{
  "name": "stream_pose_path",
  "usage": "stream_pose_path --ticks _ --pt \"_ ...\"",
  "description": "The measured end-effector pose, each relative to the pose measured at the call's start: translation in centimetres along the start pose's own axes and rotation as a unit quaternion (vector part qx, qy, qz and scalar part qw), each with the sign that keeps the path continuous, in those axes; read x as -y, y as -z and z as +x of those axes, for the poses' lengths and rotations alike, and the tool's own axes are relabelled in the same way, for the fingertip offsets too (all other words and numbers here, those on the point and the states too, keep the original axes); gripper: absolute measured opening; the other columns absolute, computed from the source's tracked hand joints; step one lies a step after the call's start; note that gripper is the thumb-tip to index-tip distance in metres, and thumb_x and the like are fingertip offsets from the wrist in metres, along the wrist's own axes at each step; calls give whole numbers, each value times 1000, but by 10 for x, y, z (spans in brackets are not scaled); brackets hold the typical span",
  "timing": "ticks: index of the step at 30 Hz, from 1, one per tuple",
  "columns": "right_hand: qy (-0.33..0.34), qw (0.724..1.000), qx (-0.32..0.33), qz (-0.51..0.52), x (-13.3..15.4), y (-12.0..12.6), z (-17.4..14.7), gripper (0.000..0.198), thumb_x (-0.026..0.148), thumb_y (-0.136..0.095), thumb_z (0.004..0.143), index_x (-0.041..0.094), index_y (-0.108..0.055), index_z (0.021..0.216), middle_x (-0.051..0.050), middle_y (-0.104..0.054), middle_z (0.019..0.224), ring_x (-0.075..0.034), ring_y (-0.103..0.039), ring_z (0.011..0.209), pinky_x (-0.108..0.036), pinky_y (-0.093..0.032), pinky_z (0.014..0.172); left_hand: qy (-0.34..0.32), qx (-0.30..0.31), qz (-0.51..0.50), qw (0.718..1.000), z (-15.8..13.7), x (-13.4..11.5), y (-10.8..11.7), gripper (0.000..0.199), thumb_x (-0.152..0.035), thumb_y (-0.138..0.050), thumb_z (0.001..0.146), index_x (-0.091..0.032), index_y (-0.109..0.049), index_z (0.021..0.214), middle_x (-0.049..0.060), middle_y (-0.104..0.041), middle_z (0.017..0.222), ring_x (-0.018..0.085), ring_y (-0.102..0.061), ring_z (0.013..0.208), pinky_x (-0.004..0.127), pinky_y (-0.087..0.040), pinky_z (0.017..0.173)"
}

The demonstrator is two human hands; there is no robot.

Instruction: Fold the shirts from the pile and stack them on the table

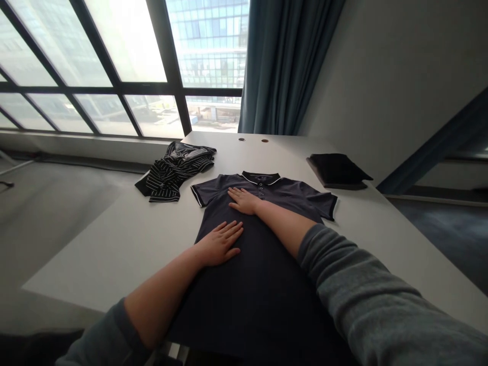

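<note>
A dark navy polo shirt (267, 264) with short sleeves lies spread out, front side up, its collar toward the window. White piping edges its black collar and sleeve cuffs, and several buttons run down the placket. My left hand (219, 245) rests flat on the shirt's left side, fingers stretched out. Farther up, my right hand (244, 201) lies open on the chest, left of the placket. Neither hand grips the fabric. My right forearm crosses over part of the shirt, and its lower edge is partly hidden in shadow.
Under the shirt is a white table (125, 244) with two round cable holes near its far edge. A crumpled black-and-white striped garment (179, 170) lies at the back left. Folded black cloth (337, 169) sits at the back right. Beyond stand a blue curtain (282, 66) and windows.
</note>
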State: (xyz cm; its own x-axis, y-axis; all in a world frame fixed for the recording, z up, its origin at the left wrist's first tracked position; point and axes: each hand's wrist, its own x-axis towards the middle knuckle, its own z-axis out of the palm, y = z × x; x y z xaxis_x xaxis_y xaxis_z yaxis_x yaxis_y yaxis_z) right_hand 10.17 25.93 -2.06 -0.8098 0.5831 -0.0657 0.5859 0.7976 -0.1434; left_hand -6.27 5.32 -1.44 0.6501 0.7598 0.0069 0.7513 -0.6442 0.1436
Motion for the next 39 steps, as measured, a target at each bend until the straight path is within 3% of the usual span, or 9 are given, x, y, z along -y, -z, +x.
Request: stream_pose_path --ticks 7,13,21,28,32,36,39 --pt "-45 999 -10 8 -25 -4 33 74 57 -28 107 17 -23 170 -8 -16 176 -28 -12 164 -53 -12 132 3 -2 -24 1000 0 -1 -1 72 -58 -32 108 -20 -23 169 11 -22 174 27 -19 163 48 -15 132" --pt "-139 989 -42 12 -42 -5 46 75 58 -27 107 14 -27 168 -11 -17 176 -30 -15 163 -54 -14 132 5 -12 -38 999 -1 -1 -4 72 -58 -33 108 -21 -22 170 12 -23 174 27 -21 162 49 -15 132" --pt "-137 983 -121 16 -43 -9 42 70 54 -26 109 10 -41 162 -16 -36 169 -29 -32 158 -47 -23 129 8 -14 -54 998 -2 0 -4 73 -58 -36 107 -24 -19 170 9 -23 174 27 -21 162 49 -15 133" --pt "-150 987 -52 13 -47 -9 50 80 63 -25 106 12 -28 168 -15 -18 175 -32 -18 163 -52 -16 131 9 -12 -60 998 -3 0 -5 73 -58 -36 107 -25 -19 170 10 -23 174 28 -21 162 50 -16 132" --pt "-150 987 -55 15 -47 -10 49 80 63 -24 106 12 -29 167 -15 -19 175 -31 -18 163 -52 -16 131 2 -8 -73 997 -7 0 0 75 -59 -40 106 -26 -22 170 10 -24 174 30 -22 162 52 -17 132" --pt "-132 977 -167 19 -41 -10 39 71 52 -28 108 7 -42 161 -18 -37 169 -30 -30 158 -46 -23 130 17 -40 -114 993 -8 6 23 66 -54 -48 103 -32 -37 164 5 -44 167 27 -42 153 44 -34 126" --pt "-116 964 -239 16 -36 -7 33 61 44 -32 107 8 -55 152 -18 -52 158 -29 -40 151 -43 -27 128 155 -145 -129 969 -3 27 39 48 -44 -48 103 -27 -58 147 7 -67 141 26 -62 130 40 -48 113"
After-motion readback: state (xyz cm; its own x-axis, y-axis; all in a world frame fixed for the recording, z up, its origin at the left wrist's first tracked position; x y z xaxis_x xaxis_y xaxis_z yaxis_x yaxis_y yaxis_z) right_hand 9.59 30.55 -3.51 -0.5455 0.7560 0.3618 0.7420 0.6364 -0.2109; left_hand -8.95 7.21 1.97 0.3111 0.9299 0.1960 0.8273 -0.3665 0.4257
